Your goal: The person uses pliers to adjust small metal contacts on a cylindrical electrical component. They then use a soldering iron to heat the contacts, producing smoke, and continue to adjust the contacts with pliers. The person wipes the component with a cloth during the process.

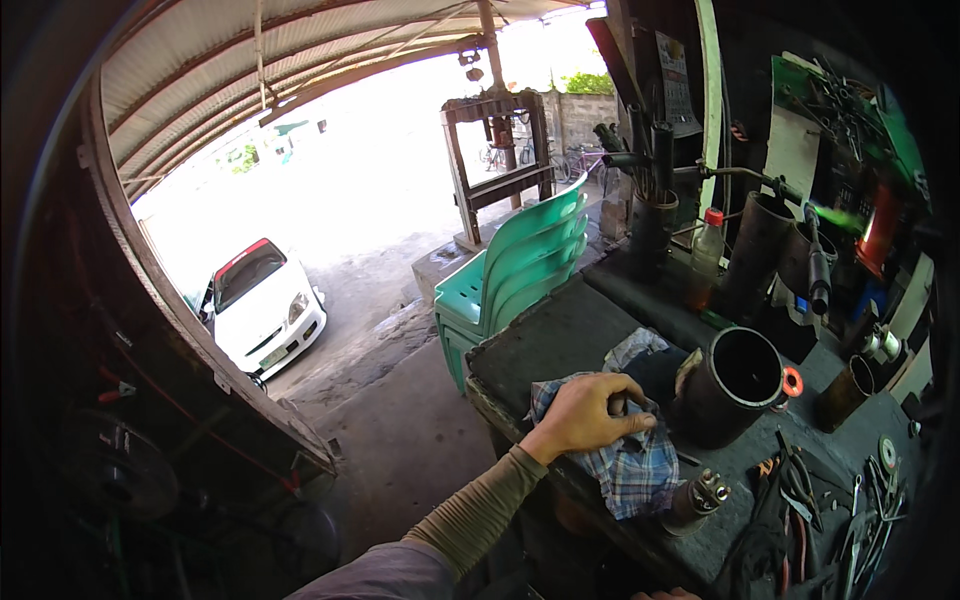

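Note:
My left hand [600, 415] is closed on a blue plaid cloth [610, 470] bunched on the dark workbench [510, 350]; a small dark bit shows between the fingers, too hidden to name. Just behind the cloth lie a pale crumpled rag and a dark one, beside a wide black metal cylinder [720, 410]. A small metal fitting with short prongs [690, 505] stands in front of the cloth. Only a few fingers of my right hand [665, 594] show at the lower edge; what they hold is hidden.
Pliers [795, 480], wrenches and a grinding disc lie on the right. Behind stand tubes, a red-capped bottle [708, 240] and a tool board. Stacked green chairs [520, 240] adjoin the bench's far end; beyond are a metal press frame [495, 150] and a white car [260, 310].

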`<control>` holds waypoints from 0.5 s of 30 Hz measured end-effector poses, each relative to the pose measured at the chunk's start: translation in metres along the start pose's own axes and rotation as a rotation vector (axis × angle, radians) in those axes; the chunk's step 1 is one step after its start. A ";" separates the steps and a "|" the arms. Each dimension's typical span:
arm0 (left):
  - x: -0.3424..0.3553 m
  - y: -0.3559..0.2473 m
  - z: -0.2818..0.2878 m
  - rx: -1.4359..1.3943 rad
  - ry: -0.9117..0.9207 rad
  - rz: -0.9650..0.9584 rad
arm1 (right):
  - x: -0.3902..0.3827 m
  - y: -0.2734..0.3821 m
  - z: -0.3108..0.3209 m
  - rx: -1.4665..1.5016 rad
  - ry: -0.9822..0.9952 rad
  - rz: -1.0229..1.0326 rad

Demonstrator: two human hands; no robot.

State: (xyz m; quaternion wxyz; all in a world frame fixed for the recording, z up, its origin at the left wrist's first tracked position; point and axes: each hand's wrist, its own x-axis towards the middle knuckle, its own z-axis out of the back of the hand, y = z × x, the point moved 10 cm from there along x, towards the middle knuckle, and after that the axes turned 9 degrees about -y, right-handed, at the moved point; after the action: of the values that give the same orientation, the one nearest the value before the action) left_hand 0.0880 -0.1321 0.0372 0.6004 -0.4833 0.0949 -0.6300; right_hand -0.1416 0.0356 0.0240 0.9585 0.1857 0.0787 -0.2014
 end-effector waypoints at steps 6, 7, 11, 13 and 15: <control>-0.001 0.027 0.008 0.030 -0.021 -0.006 | 0.012 -0.004 -0.010 0.010 -0.037 0.042; 0.000 0.031 0.020 0.052 -0.024 0.033 | 0.020 -0.004 -0.007 -0.008 -0.077 0.060; 0.008 0.034 0.052 0.004 0.057 0.129 | 0.022 0.004 0.002 -0.035 -0.019 0.121; 0.009 0.017 0.038 0.019 0.199 0.133 | 0.018 0.003 0.000 -0.021 -0.014 0.125; 0.009 0.004 0.029 0.074 0.321 0.083 | 0.015 -0.002 -0.002 0.006 -0.136 0.082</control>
State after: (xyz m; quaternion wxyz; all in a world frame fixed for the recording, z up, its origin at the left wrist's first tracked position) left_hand 0.1130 -0.1272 0.0535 0.6205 -0.3497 0.1862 -0.6768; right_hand -0.1289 0.0296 0.0180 0.9685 0.1774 0.0050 -0.1746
